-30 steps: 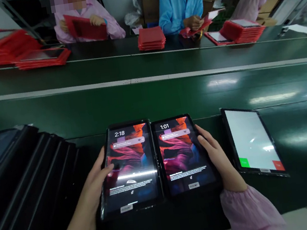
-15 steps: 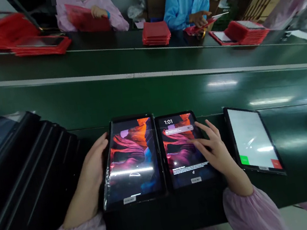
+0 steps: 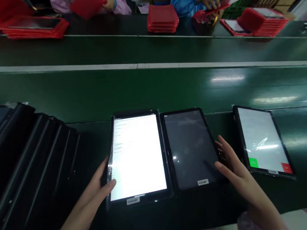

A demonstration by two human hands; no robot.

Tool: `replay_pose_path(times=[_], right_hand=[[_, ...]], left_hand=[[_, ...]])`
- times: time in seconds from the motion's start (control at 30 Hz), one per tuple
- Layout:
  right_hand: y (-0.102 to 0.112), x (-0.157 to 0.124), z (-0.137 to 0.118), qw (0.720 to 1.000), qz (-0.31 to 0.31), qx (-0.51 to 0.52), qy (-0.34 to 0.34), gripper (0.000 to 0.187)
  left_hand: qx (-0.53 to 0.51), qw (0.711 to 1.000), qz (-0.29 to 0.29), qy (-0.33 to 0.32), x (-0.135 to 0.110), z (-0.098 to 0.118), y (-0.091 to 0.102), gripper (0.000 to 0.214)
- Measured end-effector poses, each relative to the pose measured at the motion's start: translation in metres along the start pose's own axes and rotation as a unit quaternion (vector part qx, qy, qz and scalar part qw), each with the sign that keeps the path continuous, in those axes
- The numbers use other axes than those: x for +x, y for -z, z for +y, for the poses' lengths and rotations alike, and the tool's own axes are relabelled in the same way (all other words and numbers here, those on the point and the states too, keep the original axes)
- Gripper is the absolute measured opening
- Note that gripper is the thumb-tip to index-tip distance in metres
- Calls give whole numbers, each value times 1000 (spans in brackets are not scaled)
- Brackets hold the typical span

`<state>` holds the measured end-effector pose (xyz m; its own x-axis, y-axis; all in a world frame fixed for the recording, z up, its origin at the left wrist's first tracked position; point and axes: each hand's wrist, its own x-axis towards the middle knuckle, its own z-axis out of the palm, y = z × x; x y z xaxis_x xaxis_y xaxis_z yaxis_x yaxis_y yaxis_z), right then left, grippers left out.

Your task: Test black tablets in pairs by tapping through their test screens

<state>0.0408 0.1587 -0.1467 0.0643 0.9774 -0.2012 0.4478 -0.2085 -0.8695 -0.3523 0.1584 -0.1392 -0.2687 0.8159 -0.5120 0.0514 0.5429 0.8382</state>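
Observation:
A tablet with a lit white page [image 3: 140, 152] lies on the green bench in front of me. My left hand [image 3: 99, 185] grips its left edge, thumb over the front near the lower corner and fingers along the side. Close beside it lies a second tablet with a dark grey screen [image 3: 190, 148]. On that one's right edge is my right hand [image 3: 234, 168], its thumb over the front and its fingers at the side, partly hidden. Farther right rests a third tablet [image 3: 262, 136] with a pale screen, a green square and a red square.
Several dark tablets or cases [image 3: 35, 176] are piled at the left. Beyond the bench's pale strip [image 3: 157, 65], two people handle red cases. Stacks of red cases [image 3: 162, 18] stand along the far side.
The left tablet has gone from a colourful picture to a white page. The right tablet's lit lock screen is now dark. My right hand has moved from its screen to its edge.

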Motion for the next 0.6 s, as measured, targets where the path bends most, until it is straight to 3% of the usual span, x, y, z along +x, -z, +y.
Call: replay_pose_path(times=[0.2, 0.6], right_hand=[[1, -21, -4, 998, -42, -40, -13, 97], [-4, -13, -14, 993, -52, -106, 20, 100]], left_hand=[[36, 999, 0, -2, -8, 3, -7, 92], [50, 999, -21, -4, -5, -5, 0, 100]])
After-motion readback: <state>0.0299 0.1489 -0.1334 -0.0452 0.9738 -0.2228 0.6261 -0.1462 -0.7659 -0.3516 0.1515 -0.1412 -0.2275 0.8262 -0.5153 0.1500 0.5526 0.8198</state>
